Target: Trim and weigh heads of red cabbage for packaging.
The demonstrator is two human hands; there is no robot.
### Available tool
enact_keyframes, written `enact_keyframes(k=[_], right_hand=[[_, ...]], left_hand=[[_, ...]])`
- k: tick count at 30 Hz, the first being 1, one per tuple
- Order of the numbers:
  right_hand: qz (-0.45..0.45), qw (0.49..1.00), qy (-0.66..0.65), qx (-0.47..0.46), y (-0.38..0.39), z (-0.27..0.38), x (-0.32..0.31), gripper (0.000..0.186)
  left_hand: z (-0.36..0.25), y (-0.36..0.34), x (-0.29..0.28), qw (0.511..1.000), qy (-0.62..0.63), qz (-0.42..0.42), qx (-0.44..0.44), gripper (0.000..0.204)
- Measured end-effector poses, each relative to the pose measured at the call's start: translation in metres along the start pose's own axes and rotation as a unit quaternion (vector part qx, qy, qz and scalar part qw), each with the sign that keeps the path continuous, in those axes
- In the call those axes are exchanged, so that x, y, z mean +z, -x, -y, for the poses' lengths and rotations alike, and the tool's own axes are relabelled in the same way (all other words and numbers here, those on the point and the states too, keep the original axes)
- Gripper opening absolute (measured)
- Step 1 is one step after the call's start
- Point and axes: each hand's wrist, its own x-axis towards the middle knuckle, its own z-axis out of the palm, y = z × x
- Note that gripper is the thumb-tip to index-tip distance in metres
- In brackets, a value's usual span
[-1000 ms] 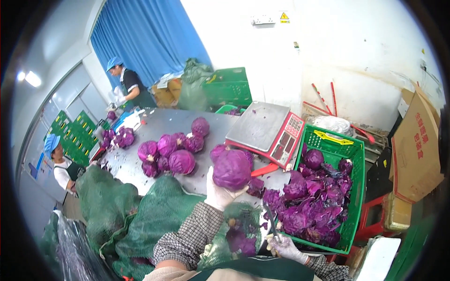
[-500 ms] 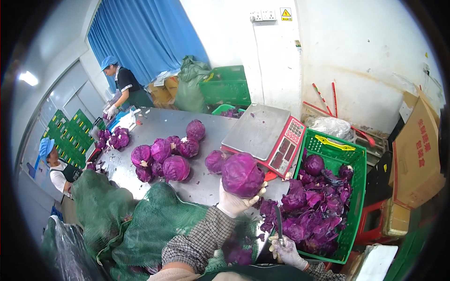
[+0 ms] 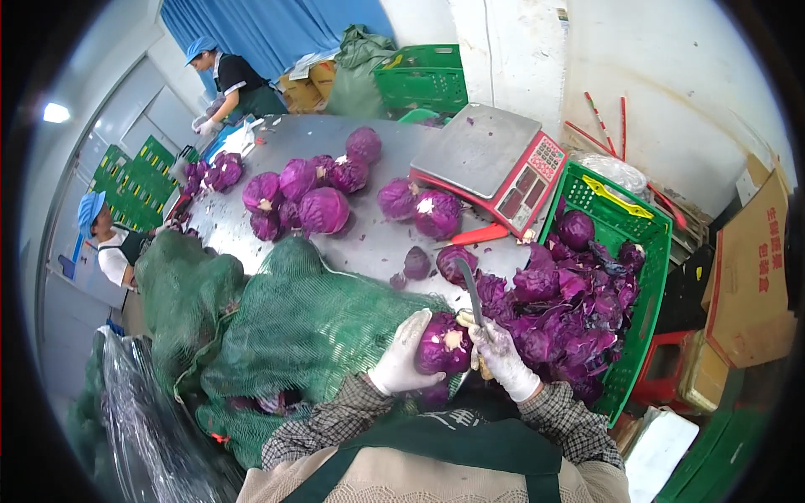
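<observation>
A red cabbage [image 3: 439,355] is close to my body, its pale cut stem turned up toward me. My gloved left hand [image 3: 402,356] is wrapped around its left side. On its other side, my gloved right hand [image 3: 505,359] grips a knife [image 3: 472,291], its curved blade pointing up and away; I cannot tell whether its fingers touch the cabbage. Loose purple leaves [image 3: 457,267] and a small cabbage piece [image 3: 417,263] lie just beyond. Another cabbage [image 3: 438,215] rests beside the scale, next to a second knife with an orange-red handle [image 3: 480,234].
A green crate [image 3: 650,314] full of purple leaves stands at right. The red-edged scale [image 3: 486,159] sits on the metal table [image 3: 369,251], with a group of cabbages [image 3: 323,210] left of it. Green mesh sacks [image 3: 310,327] cover the near left. Two co-workers [image 3: 239,84] stand at far left.
The cabbage my left hand held out near the scale now lies on the table there. My left hand has come back and holds a different cabbage. My right hand has brought the knife up beside it.
</observation>
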Motion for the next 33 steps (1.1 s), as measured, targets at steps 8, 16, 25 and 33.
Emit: enact_keyframes(k=[8,16,25,33], right_hand=[[0.022,0.994,0.066,0.079,0.04,0.004,0.009,0.039],[0.022,0.889,0.443,-0.114,0.051,-0.028,0.008,0.045],[0.036,0.794,0.594,-0.126,0.038,-0.033,0.018,0.058],[-0.023,0.657,0.718,-0.229,-0.005,-0.019,0.004,0.023]], left_hand=[[-0.027,0.021,0.015,0.987,-0.055,-0.033,-0.149,0.117],[-0.028,0.005,0.013,0.978,-0.083,-0.009,-0.191,0.117],[-0.035,-0.005,0.02,0.972,-0.112,-0.023,-0.203,0.109],[-0.046,-0.018,0.025,0.967,-0.175,-0.027,-0.185,0.1]])
